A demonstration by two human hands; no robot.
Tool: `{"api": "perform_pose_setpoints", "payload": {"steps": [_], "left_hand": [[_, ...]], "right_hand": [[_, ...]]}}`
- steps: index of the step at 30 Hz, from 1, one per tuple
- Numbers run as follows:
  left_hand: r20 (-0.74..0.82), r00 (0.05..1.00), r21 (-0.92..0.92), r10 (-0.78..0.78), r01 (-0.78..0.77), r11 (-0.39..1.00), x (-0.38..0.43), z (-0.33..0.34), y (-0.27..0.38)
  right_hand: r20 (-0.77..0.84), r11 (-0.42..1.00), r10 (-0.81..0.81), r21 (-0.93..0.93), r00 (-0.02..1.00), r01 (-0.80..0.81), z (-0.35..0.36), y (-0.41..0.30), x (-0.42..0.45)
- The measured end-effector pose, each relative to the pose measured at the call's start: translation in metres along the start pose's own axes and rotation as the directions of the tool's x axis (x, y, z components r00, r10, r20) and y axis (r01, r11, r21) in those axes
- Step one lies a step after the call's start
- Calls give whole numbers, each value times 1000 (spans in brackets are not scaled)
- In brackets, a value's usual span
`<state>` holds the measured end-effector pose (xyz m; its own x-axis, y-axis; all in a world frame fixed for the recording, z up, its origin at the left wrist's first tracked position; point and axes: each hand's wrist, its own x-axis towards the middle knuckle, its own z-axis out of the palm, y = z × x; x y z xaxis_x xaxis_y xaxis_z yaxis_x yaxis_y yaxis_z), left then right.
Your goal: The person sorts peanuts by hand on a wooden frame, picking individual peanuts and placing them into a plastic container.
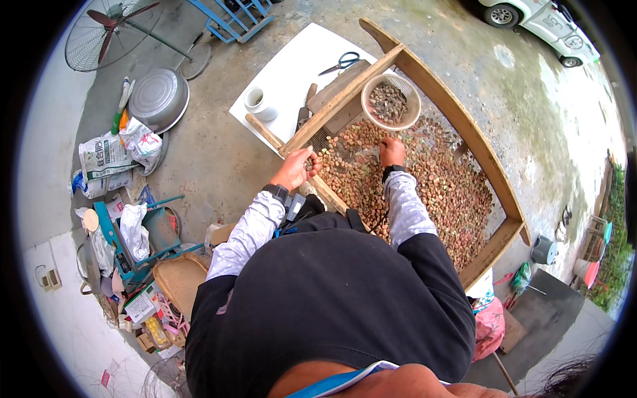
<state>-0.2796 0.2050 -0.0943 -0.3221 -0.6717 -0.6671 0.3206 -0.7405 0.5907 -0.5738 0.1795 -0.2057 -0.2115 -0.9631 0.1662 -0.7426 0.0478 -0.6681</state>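
A wooden-framed mesh sieve (460, 104) lies before me, spread with many small brown seed-like pieces (438, 199). My left hand (297, 168) is above the frame's near edge, fingers curled around a few small dark pieces (309, 163). Over the mesh, my right hand (392, 151) reaches down among the brown pieces with its fingertips pointing away from me. Whether it pinches one of them is hidden by the back of the hand. Just beyond it, a pale plastic basket (415, 107) stands on the mesh and holds darker pieces (388, 102).
On a white board (291, 69) beyond the frame are scissors (343, 62) and a white cup (260, 103). At left stand a metal basin (157, 97), sacks (107, 156) and a pedestal fan (112, 25). A white vehicle (540, 25) is parked at far right.
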Motion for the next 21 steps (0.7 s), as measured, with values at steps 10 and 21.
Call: {"api": "perform_pose_setpoints", "payload": {"steps": [10,21], "left_hand": [[2,1000,-7,4,-4,1000,-1,2,1],[-20,1000,-21,10,-11,1000,-1,-1,-2]], "right_hand": [[253,988,-79,-110,964,110,4,18,18],[495,92,468,797,732,-597,-15,4,-4]]}}
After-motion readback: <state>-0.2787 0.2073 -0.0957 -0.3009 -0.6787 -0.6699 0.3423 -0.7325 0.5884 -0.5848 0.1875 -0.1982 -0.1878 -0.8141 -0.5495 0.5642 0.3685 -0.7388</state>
